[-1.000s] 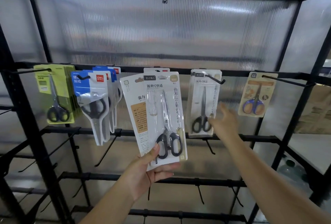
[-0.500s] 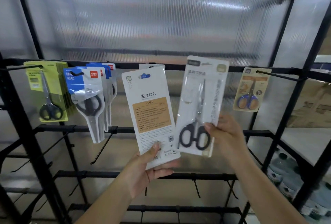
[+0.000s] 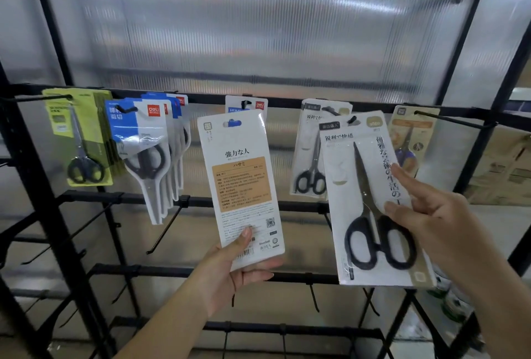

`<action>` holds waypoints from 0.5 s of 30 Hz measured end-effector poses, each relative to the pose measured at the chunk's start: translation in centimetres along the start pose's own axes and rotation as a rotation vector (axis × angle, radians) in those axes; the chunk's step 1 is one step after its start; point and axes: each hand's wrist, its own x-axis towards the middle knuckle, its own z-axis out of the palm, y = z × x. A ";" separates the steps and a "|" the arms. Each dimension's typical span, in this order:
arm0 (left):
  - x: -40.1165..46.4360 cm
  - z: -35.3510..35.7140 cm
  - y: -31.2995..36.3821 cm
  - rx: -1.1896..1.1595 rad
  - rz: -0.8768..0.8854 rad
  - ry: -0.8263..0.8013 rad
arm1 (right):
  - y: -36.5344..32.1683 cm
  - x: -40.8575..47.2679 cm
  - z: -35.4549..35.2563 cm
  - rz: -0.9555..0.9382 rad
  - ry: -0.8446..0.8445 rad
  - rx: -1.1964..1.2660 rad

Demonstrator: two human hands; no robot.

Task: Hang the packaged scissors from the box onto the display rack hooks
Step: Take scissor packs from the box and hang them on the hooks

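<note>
The left hand grips the bottom edge of a white scissors pack showing its printed back with a tan label, thumb pressed on the face near the barcode and the other fingers curled behind; the pack is held upright, slightly tilted, in front of the middle of the black metal display rack, clear of any hook; the right hand pinches the right edge of a white front-facing pack of black-handled scissors, thumb on the face beside the handle loops and forefinger stretched along the edge; the hang hole at that pack's top sits at the tip of a black hook on the rack's top rail, right of centre; whether the hook has passed through the hole cannot be told; just behind it, on the same hook, hangs a matching white pack of black-handled scissors; along the top rail from the left edge hang a yellow-green scissors pack, a bunch of blue-and-white packs of kitchen shears and, behind the left-hand pack, a single blue-and-white pack; near the rail's right end hangs an orange pack of blue-handled scissors; translucent ribbed panels back the rack.
</note>
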 end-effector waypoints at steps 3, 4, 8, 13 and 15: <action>0.0 0.2 0.2 0.004 0.009 0.015 | 0.0 0.3 -0.3 -0.009 -0.024 -0.093; 0.0 0.2 0.3 0.003 0.011 0.017 | 0.2 0.7 -0.2 -0.018 -0.017 -0.113; -0.1 0.5 0.6 0.002 0.008 0.018 | 0.3 4.1 1.9 -0.042 0.013 -0.168; -0.5 0.8 0.9 0.037 0.011 0.009 | 1.3 8.3 5.1 0.085 -0.081 -0.252; -0.8 0.5 1.1 0.068 0.010 0.000 | 1.9 8.2 6.1 0.113 -0.132 -0.351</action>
